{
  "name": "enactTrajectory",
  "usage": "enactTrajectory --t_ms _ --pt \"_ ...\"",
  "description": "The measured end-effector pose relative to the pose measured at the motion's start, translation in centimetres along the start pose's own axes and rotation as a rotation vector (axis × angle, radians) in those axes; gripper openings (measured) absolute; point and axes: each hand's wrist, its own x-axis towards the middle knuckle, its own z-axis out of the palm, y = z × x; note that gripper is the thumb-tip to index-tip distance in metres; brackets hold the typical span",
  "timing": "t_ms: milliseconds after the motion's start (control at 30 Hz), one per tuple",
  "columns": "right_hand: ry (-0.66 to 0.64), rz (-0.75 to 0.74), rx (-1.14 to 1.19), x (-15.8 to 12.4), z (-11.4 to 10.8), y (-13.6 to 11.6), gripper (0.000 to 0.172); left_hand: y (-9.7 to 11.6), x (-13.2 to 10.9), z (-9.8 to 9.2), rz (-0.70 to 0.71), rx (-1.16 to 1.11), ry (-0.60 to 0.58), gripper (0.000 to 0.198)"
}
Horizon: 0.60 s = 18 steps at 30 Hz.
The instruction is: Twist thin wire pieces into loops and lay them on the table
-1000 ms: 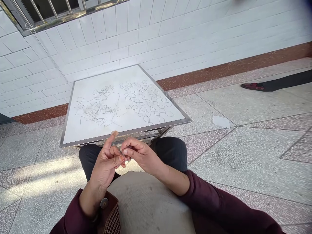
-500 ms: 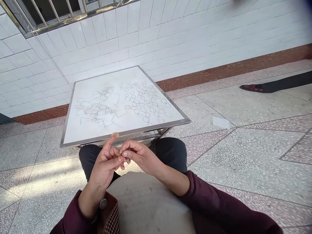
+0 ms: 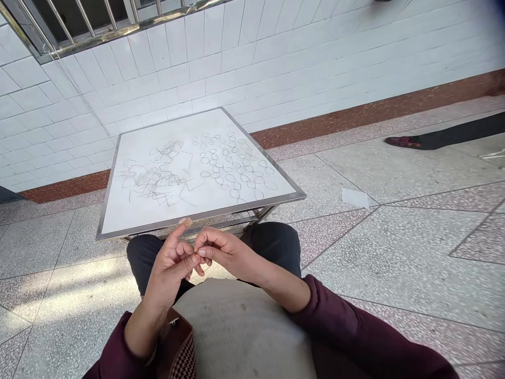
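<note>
Above my lap, my left hand (image 3: 173, 266) and my right hand (image 3: 221, 251) meet at their fingertips. Both pinch a thin wire (image 3: 206, 268), of which only a fine bit shows below the fingers; the rest is hidden. The left index finger points up toward the table edge. On the white table (image 3: 205, 208) in front of me, a loose tangle of thin bent wires (image 3: 165, 181) lies on the left. To its right, several wires shaped into double loops (image 3: 236, 163) are spread out in rough rows.
The table's metal rim (image 3: 276, 199) is just beyond my knees. A white tiled wall (image 3: 221, 63) stands behind it. On the speckled floor to the right lies a white paper-like piece (image 3: 355, 198). A person's leg and shoe (image 3: 406, 142) reach in from the right.
My hands stay pinched together at nearly the same spot, with only slight finger movement. The view has shifted a little. The wires on the table look unchanged.
</note>
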Motion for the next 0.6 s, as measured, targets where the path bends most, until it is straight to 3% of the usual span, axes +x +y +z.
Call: enactTrajectory --t_ms 200,600 --pt "-0.079 0.007 -0.072 0.0 -0.7 0.3 0.015 -0.2 0.1 -0.1 0.019 0.079 0.002 0.064" --pt "-0.123 0.061 0.030 0.1 -1.1 0.1 0.018 -0.3 0.1 -0.1 0.043 0.194 -0.001 0.057"
